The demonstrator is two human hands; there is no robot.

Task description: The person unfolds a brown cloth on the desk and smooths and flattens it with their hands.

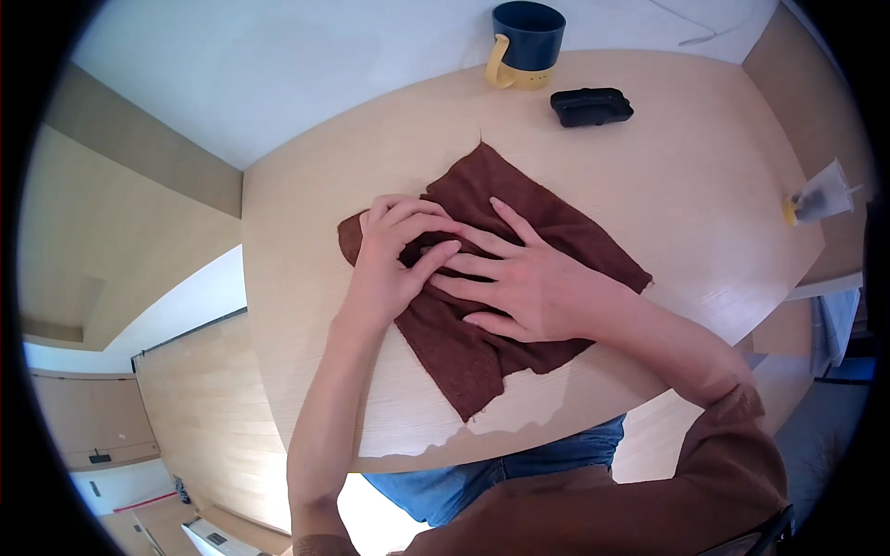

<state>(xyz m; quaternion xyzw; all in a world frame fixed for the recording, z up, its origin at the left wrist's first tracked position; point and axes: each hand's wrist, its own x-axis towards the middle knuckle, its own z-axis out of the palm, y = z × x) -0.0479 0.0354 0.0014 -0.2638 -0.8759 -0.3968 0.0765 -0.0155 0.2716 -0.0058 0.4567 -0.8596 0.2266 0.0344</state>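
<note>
A dark brown cloth point(454, 371) lies rumpled on the light wood table, with frayed edges and a corner pointing away from me. My left hand point(394, 255) is curled over its left part, fingers and thumb bent around a bunched fold. Spread across the middle of the cloth, my right hand point(528, 283) lies palm down with its fingers apart. The fingertips of my right hand reach the left hand's thumb and fingers. Whatever part of the cloth sits beneath both palms is hidden.
Near the table's far edge stands a navy and yellow mug point(527, 46), with a black holder-like object point(591, 107) beside it. A translucent cup point(822, 193) with a straw is at the right edge. The table's point(306, 213) front edge is close to my lap.
</note>
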